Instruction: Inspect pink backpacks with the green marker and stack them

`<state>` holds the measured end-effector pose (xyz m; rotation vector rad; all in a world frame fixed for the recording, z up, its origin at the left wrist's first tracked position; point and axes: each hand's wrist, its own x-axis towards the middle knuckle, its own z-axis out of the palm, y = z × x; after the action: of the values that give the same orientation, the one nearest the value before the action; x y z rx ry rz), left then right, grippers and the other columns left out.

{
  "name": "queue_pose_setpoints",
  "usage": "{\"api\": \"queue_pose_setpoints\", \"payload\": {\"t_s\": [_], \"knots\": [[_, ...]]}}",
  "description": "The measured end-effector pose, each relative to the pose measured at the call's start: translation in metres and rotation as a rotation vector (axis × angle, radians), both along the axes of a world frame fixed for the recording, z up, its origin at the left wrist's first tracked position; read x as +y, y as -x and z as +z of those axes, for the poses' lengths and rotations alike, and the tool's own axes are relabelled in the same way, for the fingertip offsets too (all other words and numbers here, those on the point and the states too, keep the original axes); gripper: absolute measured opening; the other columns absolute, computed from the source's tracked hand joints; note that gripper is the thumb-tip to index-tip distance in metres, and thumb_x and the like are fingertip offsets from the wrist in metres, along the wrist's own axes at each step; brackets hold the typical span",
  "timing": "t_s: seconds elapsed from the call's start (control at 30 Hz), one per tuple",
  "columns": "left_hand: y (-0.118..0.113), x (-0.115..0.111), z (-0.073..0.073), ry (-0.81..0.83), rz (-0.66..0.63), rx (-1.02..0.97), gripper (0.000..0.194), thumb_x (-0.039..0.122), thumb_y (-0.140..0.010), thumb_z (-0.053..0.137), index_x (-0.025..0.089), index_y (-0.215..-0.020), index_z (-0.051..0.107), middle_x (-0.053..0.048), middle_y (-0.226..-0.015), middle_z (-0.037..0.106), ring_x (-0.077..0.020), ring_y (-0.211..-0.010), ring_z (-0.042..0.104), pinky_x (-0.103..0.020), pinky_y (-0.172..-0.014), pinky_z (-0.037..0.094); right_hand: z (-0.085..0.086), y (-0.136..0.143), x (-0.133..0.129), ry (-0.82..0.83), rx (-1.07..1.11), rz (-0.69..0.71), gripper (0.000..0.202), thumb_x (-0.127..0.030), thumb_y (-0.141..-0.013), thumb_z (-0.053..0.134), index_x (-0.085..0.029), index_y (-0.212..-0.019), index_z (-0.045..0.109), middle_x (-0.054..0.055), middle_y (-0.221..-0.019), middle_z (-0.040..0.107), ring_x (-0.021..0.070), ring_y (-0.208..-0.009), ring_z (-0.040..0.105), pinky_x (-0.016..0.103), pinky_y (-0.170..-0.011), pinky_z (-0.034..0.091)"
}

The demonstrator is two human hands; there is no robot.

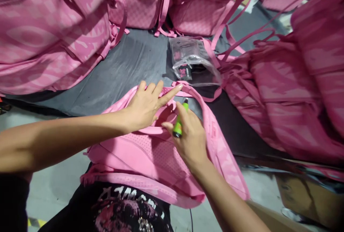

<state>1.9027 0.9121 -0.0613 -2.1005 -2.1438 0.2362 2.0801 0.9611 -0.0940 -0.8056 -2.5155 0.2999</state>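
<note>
Steadying, apparently, a pink fabric backpack [123, 155], left hand [145, 107] spread, right hand [191, 137] gripping a green stick-shaped tool [178, 126], we likely need careful aim next.

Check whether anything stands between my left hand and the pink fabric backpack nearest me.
Nothing visible: your left hand rests on the pink fabric backpack. The clear plastic bag lies beyond them, not between.

1 pink fabric backpack [134, 149], camouflage-patterned on its right part, lies across the bench's [134, 56] near edge, perforated panel facing up. 1 slim, bright-green, dark-ended tool [178, 123] slants above it, narrow tip farthest.
</note>
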Motion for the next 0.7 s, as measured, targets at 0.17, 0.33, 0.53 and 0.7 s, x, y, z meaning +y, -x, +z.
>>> {"api": "queue_pose_setpoints", "payload": {"t_s": [0.17, 0.33, 0.53, 0.7], "knots": [[0.000, -0.001, -0.001, -0.039, -0.015, -0.001, 0.102, 0.054, -0.086, 0.059, 0.020, -0.158, -0.005, -0.017, -0.137, 0.046, -0.0299, -0.107, 0.048, -0.042, -0.093, 0.033, 0.017, -0.032, -0.020, 0.182, 0.262, -0.062, 0.026, -0.033, -0.092, 0.060, -0.019, -0.113, 0.065, 0.009, -0.096, 0.068, 0.0213, -0.083, 0.067, 0.033, -0.072, 0.055], [-0.003, 0.000, 0.000, -0.027, 0.026, 0.018, 0.094, 0.043, -0.089, 0.056, 0.017, -0.158, -0.003, -0.016, -0.131, 0.049, -0.0291, -0.105, 0.048, -0.042, -0.093, 0.033, 0.026, -0.007, 0.003, 0.672, 0.070, 0.089, 0.017, -0.033, -0.085, 0.068, -0.019, -0.096, 0.070, 0.004, -0.089, 0.073, 0.0187, -0.075, 0.068, 0.030, -0.067, 0.054], [-0.002, 0.002, 0.002, -0.001, 0.005, 0.019, 0.092, 0.038, -0.089, 0.058, 0.017, -0.158, 0.001, -0.015, -0.127, 0.051, -0.0291, -0.105, 0.048, -0.042, -0.094, 0.032, 0.033, -0.005, 0.014, 0.458, -0.092, 0.235, 0.020, -0.027, -0.089, 0.065, -0.019, -0.105, 0.073, 0.009, -0.094, 0.071, 0.0220, -0.086, 0.065, 0.039, -0.079, 0.053], [0.000, 0.005, 0.001, 0.022, 0.006, 0.010, 0.094, 0.042, -0.087, 0.060, 0.015, -0.158, 0.004, -0.016, -0.126, 0.052, -0.0295, -0.105, 0.048, -0.042, -0.094, 0.032, 0.020, -0.005, 0.004, 0.324, 0.028, 0.309, 0.017, -0.023, -0.089, 0.065, -0.018, -0.104, 0.070, 0.008, -0.098, 0.073, 0.0229, -0.090, 0.067, 0.041, -0.082, 0.051]]}}
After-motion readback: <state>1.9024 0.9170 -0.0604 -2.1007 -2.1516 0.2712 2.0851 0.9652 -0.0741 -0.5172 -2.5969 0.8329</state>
